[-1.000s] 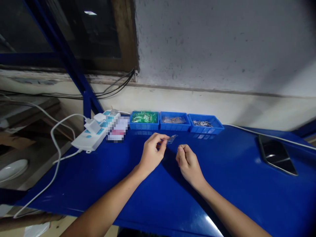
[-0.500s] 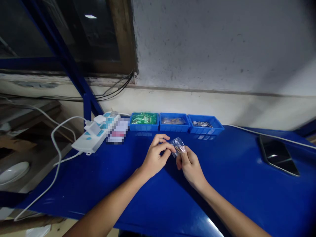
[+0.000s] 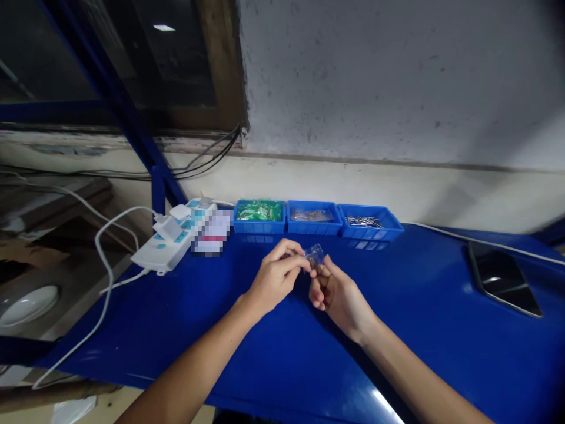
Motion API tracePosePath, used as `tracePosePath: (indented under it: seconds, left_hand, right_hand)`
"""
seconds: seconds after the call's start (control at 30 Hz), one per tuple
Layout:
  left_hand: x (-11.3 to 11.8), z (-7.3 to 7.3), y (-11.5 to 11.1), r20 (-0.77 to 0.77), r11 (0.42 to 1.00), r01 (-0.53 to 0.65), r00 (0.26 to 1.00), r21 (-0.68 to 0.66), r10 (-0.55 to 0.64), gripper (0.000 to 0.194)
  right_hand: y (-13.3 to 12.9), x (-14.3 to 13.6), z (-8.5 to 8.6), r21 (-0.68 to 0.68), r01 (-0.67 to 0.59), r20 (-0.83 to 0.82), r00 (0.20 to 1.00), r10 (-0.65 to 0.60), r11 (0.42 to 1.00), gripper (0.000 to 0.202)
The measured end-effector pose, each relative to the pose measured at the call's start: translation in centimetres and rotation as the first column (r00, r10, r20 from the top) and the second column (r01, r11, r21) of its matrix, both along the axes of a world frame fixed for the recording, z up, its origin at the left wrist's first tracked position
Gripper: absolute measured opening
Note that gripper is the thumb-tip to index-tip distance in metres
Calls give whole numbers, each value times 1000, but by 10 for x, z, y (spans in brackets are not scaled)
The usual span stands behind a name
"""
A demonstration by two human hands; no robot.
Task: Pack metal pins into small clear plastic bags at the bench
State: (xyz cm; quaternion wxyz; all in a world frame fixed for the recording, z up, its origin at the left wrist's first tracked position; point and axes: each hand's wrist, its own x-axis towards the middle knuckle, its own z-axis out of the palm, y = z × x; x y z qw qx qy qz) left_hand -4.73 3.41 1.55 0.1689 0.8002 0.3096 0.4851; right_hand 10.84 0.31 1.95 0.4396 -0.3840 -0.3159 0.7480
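A small clear plastic bag [image 3: 314,254] is above the blue table, with something small and brownish showing through it. My left hand [image 3: 278,275] pinches the bag's left side between thumb and fingers. Just to the right is my right hand [image 3: 338,291], palm turned partly up, its thumb lifted apart from the curled fingers. Its fingertips are close to the bag's lower right edge; whether they touch it I cannot tell.
Three blue bins stand along the wall: one with green packets [image 3: 259,211], one with clear bags [image 3: 312,215], one with thin metal pieces [image 3: 364,222]. A white power strip [image 3: 165,247] with cables is left. A phone [image 3: 505,280] lies right on the blue table [image 3: 265,365].
My right hand has loosened its pinch on the bag, rolling palm-up with its thumb raised. My left hand still grips the bag, which has tilted slightly.
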Motion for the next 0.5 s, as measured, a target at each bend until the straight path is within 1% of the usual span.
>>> tracePosePath:
  seconds: [0.07, 0.1, 0.13, 0.2, 0.27, 0.3, 0.33, 0.4, 0.43, 0.5]
  left_hand:
    - [-1, 1, -1, -59, 1000, -20, 998, 17, 21, 26]
    - [-1, 1, -1, -89, 1000, -27, 996, 13, 28, 26]
    - [0, 2, -2, -117, 1000, -25, 993, 5, 25, 26]
    - [2, 3, -5, -169, 1000, 13, 986, -24, -17, 26]
    - [4, 3, -7, -215, 995, 60, 974, -74, -74, 26]
    - [5, 3, -7, -234, 993, 57, 969, -106, -80, 26]
    - [6, 2, -8, -253, 990, 31, 965, -137, -65, 25]
    - [8, -1, -7, -304, 982, -75, 953, -176, 18, 25]
    - [8, -3, -7, -342, 974, -141, 937, -179, 73, 27]
    - [7, -7, -6, -453, 952, -264, 876, -155, 169, 35]
  right_hand:
    - [1, 1, 0, -10, 54, -22, 998, -54, 999, 26]
    - [1, 2, 0, -16, 75, -36, 996, -76, 997, 22]
    - [2, 4, 0, -28, 82, -50, 995, -84, 996, 22]
    - [5, 5, -1, -61, 54, -59, 997, -58, 997, 30]
    - [6, 6, -2, -82, 26, -9, 1000, -27, 996, 39]
    - [6, 5, -2, -72, 26, 33, 999, -24, 997, 39]
    - [6, 5, -3, -52, 42, 81, 996, -38, 998, 37]
    - [6, 3, -5, 4, 97, 177, 980, -96, 995, 30]
    - [5, 2, -7, 37, 126, 223, 966, -131, 991, 29]
    - [5, 1, -11, 120, 175, 319, 925, -205, 977, 29]
